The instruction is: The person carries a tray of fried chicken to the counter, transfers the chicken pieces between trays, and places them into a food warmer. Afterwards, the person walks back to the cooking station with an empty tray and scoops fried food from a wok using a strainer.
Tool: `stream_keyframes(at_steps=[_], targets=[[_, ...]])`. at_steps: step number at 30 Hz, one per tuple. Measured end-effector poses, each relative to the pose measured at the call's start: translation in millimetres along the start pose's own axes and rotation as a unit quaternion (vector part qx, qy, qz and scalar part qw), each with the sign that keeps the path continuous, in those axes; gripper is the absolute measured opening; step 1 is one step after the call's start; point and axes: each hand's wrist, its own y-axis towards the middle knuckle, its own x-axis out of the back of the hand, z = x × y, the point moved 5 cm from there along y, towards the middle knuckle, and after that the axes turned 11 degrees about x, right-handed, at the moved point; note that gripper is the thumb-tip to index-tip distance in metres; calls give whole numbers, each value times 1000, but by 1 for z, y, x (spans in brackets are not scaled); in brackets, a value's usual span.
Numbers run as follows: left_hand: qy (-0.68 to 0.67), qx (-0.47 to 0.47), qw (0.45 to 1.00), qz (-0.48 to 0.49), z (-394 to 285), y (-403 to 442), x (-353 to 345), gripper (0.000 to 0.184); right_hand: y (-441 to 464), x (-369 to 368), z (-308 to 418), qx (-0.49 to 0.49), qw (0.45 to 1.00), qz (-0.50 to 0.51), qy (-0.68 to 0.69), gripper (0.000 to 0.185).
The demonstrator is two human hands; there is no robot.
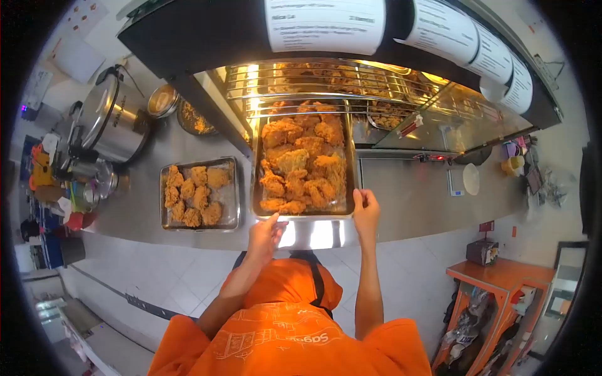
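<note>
A metal tray piled with fried chicken pieces reaches from inside the lit warming cabinet out toward the counter's front edge. My left hand grips its front edge near the left corner; the fingers are partly hidden by the tray. At the front right corner, my right hand is closed on the rim, thumb and fingers around it. Left of this tray, a smaller metal tray with several fried chicken pieces sits on the steel counter, touched by neither hand.
Wire racks with more fried food fill the cabinet. Its glass door panel slants to the right. A large steel cooker and bowls stand back left. A small scale is on the right; an orange shelf unit stands below.
</note>
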Motion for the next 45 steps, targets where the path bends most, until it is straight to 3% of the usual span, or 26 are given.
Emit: stream_keyframes(at_steps=[4, 7, 10, 12, 13, 15, 16, 23, 27, 29, 34, 39, 43, 45], targets=[[-19, -10, 999, -32, 19, -10, 30, 21, -39, -2, -2, -11, 997, 40, 58, 22], [0, -2, 996, -90, 26, -8, 57, 22, -85, -8, -31, -55, 993, 64, 79, 19], [31, 16, 996, -81, 34, -3, 82, 24, -131, -15, -46, -136, 978, 98, 127, 22], [22, 34, 997, -69, 42, 0, 93, 26, -160, -18, -55, -252, 937, 61, 234, 41], [28, 39, 997, -66, 46, 4, 101, 26, -170, -17, -55, -256, 937, 53, 233, 41], [96, 58, 991, -76, 50, 10, 118, 28, -198, -16, -57, -330, 888, -23, 320, 67], [109, 67, 989, -72, 53, 13, 126, 28, -207, -18, -66, -336, 892, 9, 303, 82], [116, 118, 985, -57, 71, 22, 138, 30, -254, -21, -109, -375, 902, -35, 210, 80], [112, 136, 983, -52, 75, 26, 133, 31, -268, -22, -124, -378, 904, -16, 199, 74], [122, 138, 981, -52, 75, 23, 128, 31, -270, -17, -121, -330, 938, 20, 105, 71], [125, 174, 975, -61, 92, 34, 133, 30, -282, -6, -123, -337, 929, 19, 150, 70], [127, 155, 976, -80, 93, 40, 133, 28, -270, 8, -116, -384, 883, -41, 268, 71], [192, 86, 968, -135, 79, 64, 134, 29, -235, 16, -116, -354, 911, -40, 210, 70], [365, -67, 917, -148, 73, 113, 156, 37, -211, 14, -112, -346, 914, -23, 213, 68]])
